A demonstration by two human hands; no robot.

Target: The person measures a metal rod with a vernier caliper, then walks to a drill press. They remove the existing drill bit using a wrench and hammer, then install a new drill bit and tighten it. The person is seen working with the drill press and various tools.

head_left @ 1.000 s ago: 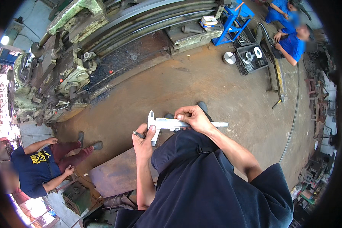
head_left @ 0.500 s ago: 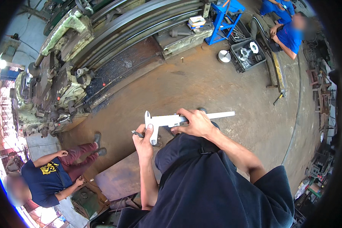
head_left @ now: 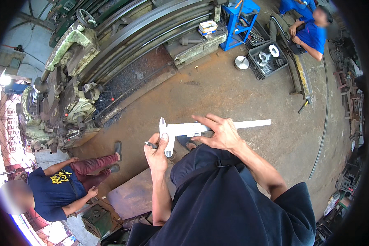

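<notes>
A silver vernier caliper [head_left: 177,130] lies level across my front, jaws at the left, long beam running right. My left hand [head_left: 156,158] pinches it by the jaw end, thumb laid on the metal. A short dark pen-like thing [head_left: 151,145] also sticks out from the fingers of that hand. Over the sliding part rests my right hand [head_left: 221,134], index finger and thumb apart on either side of the beam. The beam passes under its fingers and comes out beyond it. What the other right fingers do beneath the beam is hidden.
A large worn lathe [head_left: 74,90] fills the upper left. A person in a dark shirt [head_left: 55,190] is at the lower left. At the upper right are a blue metal stand [head_left: 238,30], a black crate [head_left: 266,71] of metal parts, and people in blue. A hammer [head_left: 305,104] lies nearby.
My right hand has shifted right, its index finger and thumb spread wider. The caliper sits slightly further right in the view. The person at the left has moved an arm down.
</notes>
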